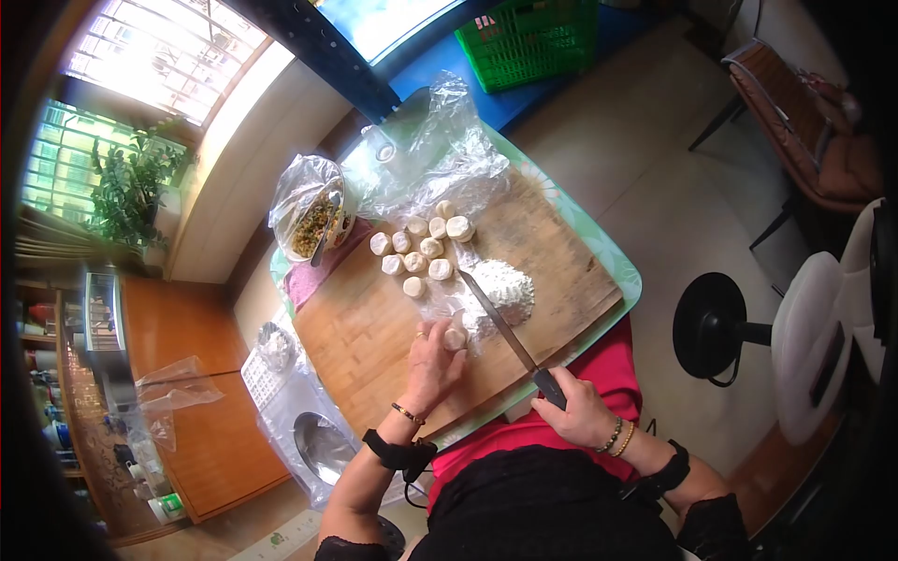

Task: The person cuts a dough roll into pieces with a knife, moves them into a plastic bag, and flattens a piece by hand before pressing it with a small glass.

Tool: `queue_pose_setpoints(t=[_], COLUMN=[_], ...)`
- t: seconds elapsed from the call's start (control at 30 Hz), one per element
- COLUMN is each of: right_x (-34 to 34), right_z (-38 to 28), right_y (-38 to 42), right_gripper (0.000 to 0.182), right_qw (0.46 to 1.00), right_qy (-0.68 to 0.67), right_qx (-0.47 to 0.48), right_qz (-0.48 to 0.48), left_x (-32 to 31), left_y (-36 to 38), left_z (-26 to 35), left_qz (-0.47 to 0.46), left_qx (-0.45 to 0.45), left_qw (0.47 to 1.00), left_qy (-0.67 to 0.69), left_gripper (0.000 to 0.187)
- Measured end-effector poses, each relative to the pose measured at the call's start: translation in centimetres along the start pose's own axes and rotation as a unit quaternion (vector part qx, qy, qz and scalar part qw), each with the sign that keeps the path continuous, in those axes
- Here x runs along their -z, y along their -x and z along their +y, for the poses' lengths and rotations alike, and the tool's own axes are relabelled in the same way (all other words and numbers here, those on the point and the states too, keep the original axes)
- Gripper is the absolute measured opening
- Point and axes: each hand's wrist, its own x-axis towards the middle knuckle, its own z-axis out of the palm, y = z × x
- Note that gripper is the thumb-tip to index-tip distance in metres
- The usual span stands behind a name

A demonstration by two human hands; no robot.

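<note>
Gripping knife (500, 324) in right hand (576, 409); left hand (434, 365) holding dough piece (456, 338); label on green-white container (168, 507) illegible.

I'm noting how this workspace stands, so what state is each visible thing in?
Knife: gripped in right hand
Left hand: fingers at a dough piece
Other dough pieces: short, separate lumps, mostly clustered
Flour: loosely heaped
Cutting board: partly floured
Filling: chopped, mixed, spoon in it
Plastic sheet: crumpled
</note>
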Motion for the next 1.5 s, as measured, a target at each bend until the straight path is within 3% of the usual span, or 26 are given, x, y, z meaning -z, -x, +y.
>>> queue_pose_setpoints(t=[0.07,0.17,0.23,0.33,0.43,0.57,0.63,0.73,0.97,1.1,1.17,1.2,1.5], right_x=[-0.1,-0.2,0.0,0.0,0.1,-0.1,0.0,0.0,0.2,0.6,0.6,0.6,0.8], right_z=[0.0,0.0,-0.2,0.0,-0.2,0.1,0.0,0.0,-0.3,-0.6,-0.5,-0.5,-0.4], right_y=[0.0,-0.1,0.0,0.0,-0.1,-0.1,-0.1,-0.1,-0.2,-0.1,-0.2,-0.2,-0.8], right_gripper=[0.034,0.034,0.033,0.034,0.034,0.034,0.034,0.034,0.033,0.033,0.033,0.034,0.036], right_qw=[1.0,1.0,1.0,1.0,1.0,1.0,1.0,1.0,1.0,1.0,1.0,1.0,0.999], right_qy=[-0.006,0.01,0.003,-0.001,-0.006,0.011,0.007,-0.006,0.009,0.008,0.005,0.007,0.008], right_qx=[-0.003,0.006,-0.004,-0.003,-0.009,0.0,-0.001,-0.005,-0.014,-0.024,-0.027,-0.026,-0.031], right_qz=[0.002,-0.001,-0.013,-0.004,-0.004,-0.006,-0.007,-0.003,-0.009,-0.002,0.002,0.005,0.011], left_x=[0.0,-0.6,-0.6,0.3,0.3,-1.0,-0.4,0.1,-0.7,0.5,1.3,1.5,-0.5], left_y=[0.2,0.7,0.7,0.2,0.2,1.0,0.7,0.1,-0.6,-3.3,-4.9,-5.8,-10.2], left_z=[0.2,-0.8,-1.4,-0.4,0.0,-2.3,-1.7,0.0,-2.3,-3.4,-3.3,-3.5,-2.8], left_qz=[0.018,-0.059,-0.042,0.016,0.004,-0.065,-0.006,0.065,0.03,0.074,0.109,0.135,0.081], left_qx=[0.036,0.103,0.0,-0.032,0.043,0.046,-0.036,0.001,0.036,0.011,0.05,0.02,0.005], left_qw=[0.999,0.992,0.998,0.996,0.992,0.996,0.996,0.991,0.996,0.997,0.992,0.99,0.995], left_qy=[-0.004,-0.05,-0.047,-0.078,-0.12,-0.047,-0.086,-0.114,-0.07,-0.022,-0.037,-0.045,-0.057], left_gripper=[0.03,0.034,0.035,0.029,0.03,0.032,0.027,0.02,0.021,0.026,0.027,0.027,0.025])
